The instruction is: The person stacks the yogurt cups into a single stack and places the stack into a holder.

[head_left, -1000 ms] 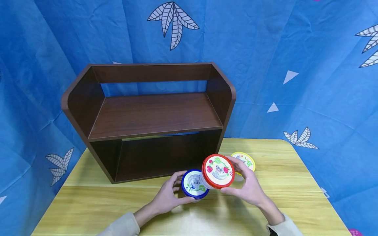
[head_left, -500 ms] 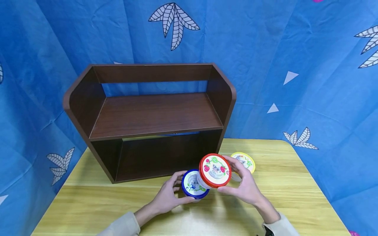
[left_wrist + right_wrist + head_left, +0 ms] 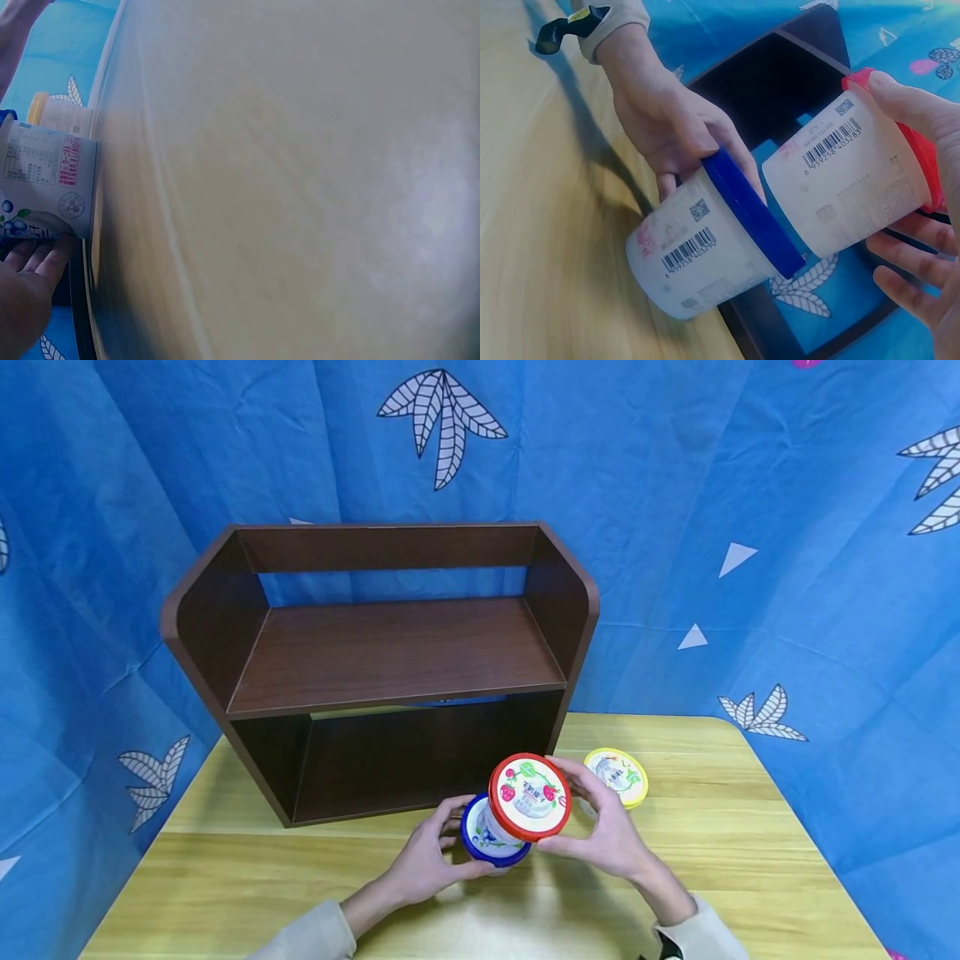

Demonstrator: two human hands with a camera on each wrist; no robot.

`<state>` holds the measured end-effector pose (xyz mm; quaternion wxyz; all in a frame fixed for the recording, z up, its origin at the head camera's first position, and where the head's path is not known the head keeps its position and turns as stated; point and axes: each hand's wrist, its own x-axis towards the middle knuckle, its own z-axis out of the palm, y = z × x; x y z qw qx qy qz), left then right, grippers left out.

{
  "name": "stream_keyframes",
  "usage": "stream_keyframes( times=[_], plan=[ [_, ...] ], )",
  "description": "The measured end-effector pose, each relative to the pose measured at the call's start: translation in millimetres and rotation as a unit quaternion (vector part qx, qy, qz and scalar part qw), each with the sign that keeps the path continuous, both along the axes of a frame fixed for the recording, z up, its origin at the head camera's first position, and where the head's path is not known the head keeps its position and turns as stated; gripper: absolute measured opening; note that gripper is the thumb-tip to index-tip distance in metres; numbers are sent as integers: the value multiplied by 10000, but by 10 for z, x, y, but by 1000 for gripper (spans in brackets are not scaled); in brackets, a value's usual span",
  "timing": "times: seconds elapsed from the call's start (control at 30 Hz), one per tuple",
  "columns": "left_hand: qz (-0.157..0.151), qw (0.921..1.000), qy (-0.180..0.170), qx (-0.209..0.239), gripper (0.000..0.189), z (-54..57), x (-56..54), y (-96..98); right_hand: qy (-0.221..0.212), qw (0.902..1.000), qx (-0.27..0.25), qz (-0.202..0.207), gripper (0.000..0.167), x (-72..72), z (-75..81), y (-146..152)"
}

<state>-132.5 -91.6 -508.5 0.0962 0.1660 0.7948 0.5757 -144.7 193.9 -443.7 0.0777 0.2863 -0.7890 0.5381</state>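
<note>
Gripping the red-lidded tub (image 3: 529,797) over the blue-lidded tub (image 3: 480,842) that the left hand (image 3: 422,864) clasps on the table (image 3: 727,835), the right hand (image 3: 600,829) partly hides the yellow-lidded tub (image 3: 618,773); the shelf unit (image 3: 397,652) stands behind.

At the back, a big blue cloth (image 3: 637,485) with white leaves (image 3: 448,450) and pale triangles (image 3: 693,637). In front of it, a dark brown shelf (image 3: 397,647) with two levels and a long gap up at its back, set on a yellow wooden table (image 3: 225,885) with a rounded corner. Right of the shelf, a tub with a yellow lid (image 3: 617,775).
</note>
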Motion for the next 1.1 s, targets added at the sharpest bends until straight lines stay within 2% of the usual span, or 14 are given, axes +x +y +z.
stream_keyframes(
  times=[0.4,0.73,1.1],
  plan=[
    [17,10000,-41,19,86,-7,3,3,59,9997,179,133,96,-11,-22,-88],
    [14,9999,-103,76,88,-10,4,-8,-153,9988,438,139,91,-46,-13,-127],
    [-20,9989,-221,412,87,-15,10,-11,-50,9986,474,232,90,-94,-39,-156]
  ],
)
